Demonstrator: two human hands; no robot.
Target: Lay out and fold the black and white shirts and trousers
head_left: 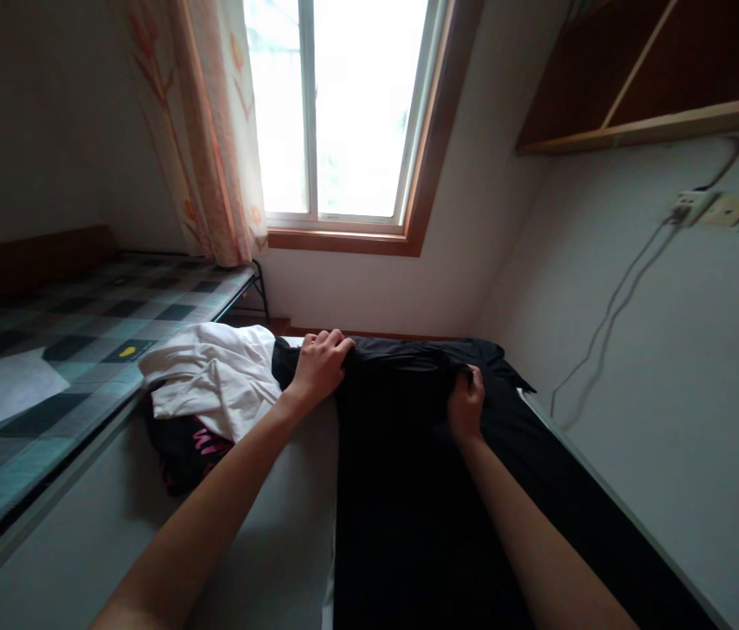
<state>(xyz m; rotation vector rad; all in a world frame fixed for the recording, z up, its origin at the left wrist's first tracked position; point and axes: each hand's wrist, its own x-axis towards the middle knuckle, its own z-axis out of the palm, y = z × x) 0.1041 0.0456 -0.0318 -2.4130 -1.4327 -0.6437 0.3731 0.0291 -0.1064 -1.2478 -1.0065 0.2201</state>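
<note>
Plaid mattress [159, 293] on the left, along the pale surface [277, 534] in front of the person. Window [369, 114] straight ahead, floral curtain [212, 131] hanging at its left side; wooden shelf [729, 57] high on the right wall. Black cloth [408, 507] lies spread over the right part of the pale surface, from the far end down to the near edge of view, its far part bunched. White garment [215, 376] sits crumpled left of it, on top of a dark garment [176, 451] with pink print. Paper [5, 389] lies on the mattress. Left hand [317, 366] grips the black cloth's bunched far part; right hand [466, 404] clutches a fold farther right. Smallest: wall socket [690, 208], cable plugged in.
</note>
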